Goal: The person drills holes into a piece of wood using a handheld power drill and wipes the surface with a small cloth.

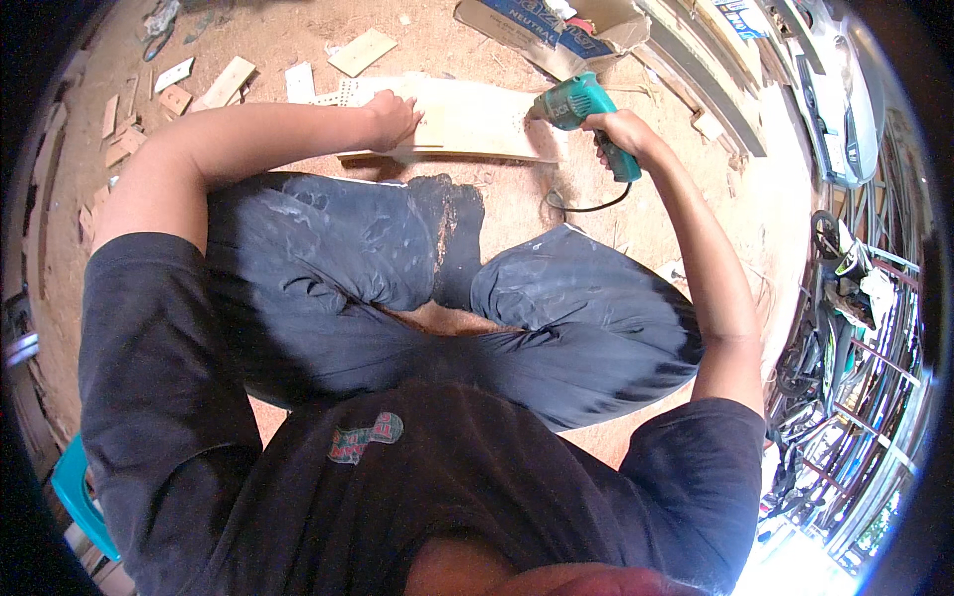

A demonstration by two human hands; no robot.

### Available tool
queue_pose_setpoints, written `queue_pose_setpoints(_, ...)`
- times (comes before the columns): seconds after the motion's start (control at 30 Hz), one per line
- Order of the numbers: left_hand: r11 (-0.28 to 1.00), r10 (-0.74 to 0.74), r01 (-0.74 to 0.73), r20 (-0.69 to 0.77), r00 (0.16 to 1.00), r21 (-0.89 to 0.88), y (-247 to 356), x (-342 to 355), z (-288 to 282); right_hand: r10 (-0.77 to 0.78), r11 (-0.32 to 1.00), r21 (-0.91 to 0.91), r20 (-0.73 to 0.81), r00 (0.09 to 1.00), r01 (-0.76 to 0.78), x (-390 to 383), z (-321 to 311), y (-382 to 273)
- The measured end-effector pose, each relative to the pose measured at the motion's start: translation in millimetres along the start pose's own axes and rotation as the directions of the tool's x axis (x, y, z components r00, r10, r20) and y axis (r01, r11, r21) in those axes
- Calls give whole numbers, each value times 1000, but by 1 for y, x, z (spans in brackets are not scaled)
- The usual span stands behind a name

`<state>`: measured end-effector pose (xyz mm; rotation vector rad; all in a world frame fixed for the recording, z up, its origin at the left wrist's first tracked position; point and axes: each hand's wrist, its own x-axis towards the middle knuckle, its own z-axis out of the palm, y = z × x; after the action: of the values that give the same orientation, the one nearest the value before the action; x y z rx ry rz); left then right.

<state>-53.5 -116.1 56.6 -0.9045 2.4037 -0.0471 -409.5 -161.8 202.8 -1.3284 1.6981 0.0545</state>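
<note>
A pale wooden board [477, 117] lies on the ground just beyond my knees. My left hand [391, 121] rests on its left part, fingers slightly apart and touching the wood. My right hand [621, 139] is wrapped round the handle of a teal power drill [578, 101]. The drill's dark front end points left at the board's right end; its tip is too small to make out. A black cord [601, 209] curves from the handle's base. Next to my left hand, a light piece with rows of small holes [343, 93] lies at the board's left end.
Wood offcuts [229, 81] lie scattered at the far left, with another flat piece [363, 52] beyond the board. An opened cardboard box [556, 35] stands at the back. Long planks [711, 74] lie at the far right, near a cluttered rack [855, 397].
</note>
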Motion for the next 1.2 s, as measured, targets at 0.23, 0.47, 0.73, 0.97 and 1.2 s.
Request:
queue_pose_setpoints(0.23, 998, 37, -38, 19, 999, 48, 0, -1, -4, 7, 999, 41, -15, 1000, -7, -1, 2, 0)
queue_pose_setpoints(0.47, 1000, 23, -23, 2, 1000, 20, 0, 4, 1, -35, 999, 32, -37, 999, 36, 0, -4, 2)
queue_pose_setpoints(0.73, 996, 71, -68, -53, 996, 51, -4, 3, 2, -100, 995, -38, -129, 987, 96, -6, -4, 7)
queue_pose_setpoints(0.97, 991, 105, -96, -90, 990, 97, -5, 3, 2, -181, 984, -32, -201, 963, 178, -21, -4, 4)
queue_pose_setpoints(1.2, 996, 31, -22, 103, 994, -90, -3, 6, -25, -206, 977, 6, -224, 952, 213, -26, -6, 7)
